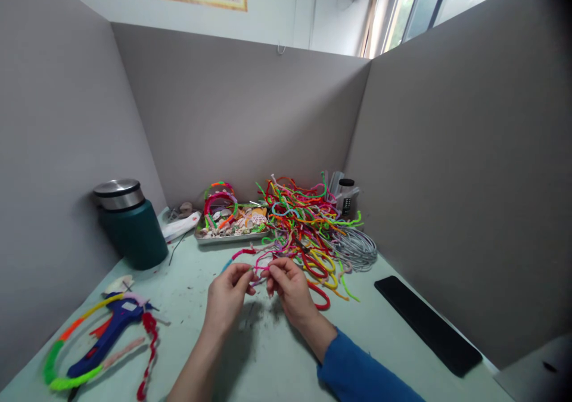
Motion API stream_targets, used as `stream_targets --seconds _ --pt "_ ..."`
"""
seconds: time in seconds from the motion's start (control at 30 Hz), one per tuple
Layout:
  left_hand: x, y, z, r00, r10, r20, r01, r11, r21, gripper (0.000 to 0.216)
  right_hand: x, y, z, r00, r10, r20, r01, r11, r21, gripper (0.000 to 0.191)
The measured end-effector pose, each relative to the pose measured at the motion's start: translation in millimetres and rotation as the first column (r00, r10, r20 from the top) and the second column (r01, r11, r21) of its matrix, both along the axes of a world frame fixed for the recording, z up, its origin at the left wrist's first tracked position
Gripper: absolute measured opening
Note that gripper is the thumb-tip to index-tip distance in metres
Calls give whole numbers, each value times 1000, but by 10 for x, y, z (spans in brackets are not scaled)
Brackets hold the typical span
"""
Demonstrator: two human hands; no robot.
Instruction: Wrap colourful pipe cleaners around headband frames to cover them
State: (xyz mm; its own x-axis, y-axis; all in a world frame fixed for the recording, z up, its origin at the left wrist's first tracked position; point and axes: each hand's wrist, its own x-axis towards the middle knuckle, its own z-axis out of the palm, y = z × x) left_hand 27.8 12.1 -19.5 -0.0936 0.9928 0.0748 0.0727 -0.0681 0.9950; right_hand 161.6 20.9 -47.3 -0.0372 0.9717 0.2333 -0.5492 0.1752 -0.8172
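Observation:
Near the middle of the table, my left hand (227,298) and my right hand (289,290) face each other with fingertips pinched. Between them runs a thin pink pipe cleaner (261,267), gripped by both hands. Just beyond my fingers lies a curved length wrapped in pink and blue (236,255); whether it joins the held piece I cannot tell. Behind my right hand spreads a tangled heap of coloured pipe cleaners (304,211). Red-handled scissors (318,266) and yellow loops (329,271) lie at its front edge.
A metal tray (232,239) of shells and wrapped rings stands at the back. To the left are a green flask (134,229), a blue glue gun (105,336) and a multicoloured ring (53,363). Grey wire (357,248) and a black flat bar (426,324) lie right. Partitions surround the table.

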Motion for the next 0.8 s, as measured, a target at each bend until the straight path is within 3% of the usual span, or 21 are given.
stream_targets --seconds 0.17,0.57,0.8 --pt "-17 -3 -16 979 64 -193 -61 998 21 35 -13 -2 -34 998 -25 57 23 999 43 12" --pt "-12 -15 27 974 2 -227 11 998 55 21 -33 -10 -43 992 -54 113 55 998 -10 16" --pt "-16 11 -26 984 19 -176 -8 998 60 22 -55 -26 -18 991 -63 117 66 998 -24 18"
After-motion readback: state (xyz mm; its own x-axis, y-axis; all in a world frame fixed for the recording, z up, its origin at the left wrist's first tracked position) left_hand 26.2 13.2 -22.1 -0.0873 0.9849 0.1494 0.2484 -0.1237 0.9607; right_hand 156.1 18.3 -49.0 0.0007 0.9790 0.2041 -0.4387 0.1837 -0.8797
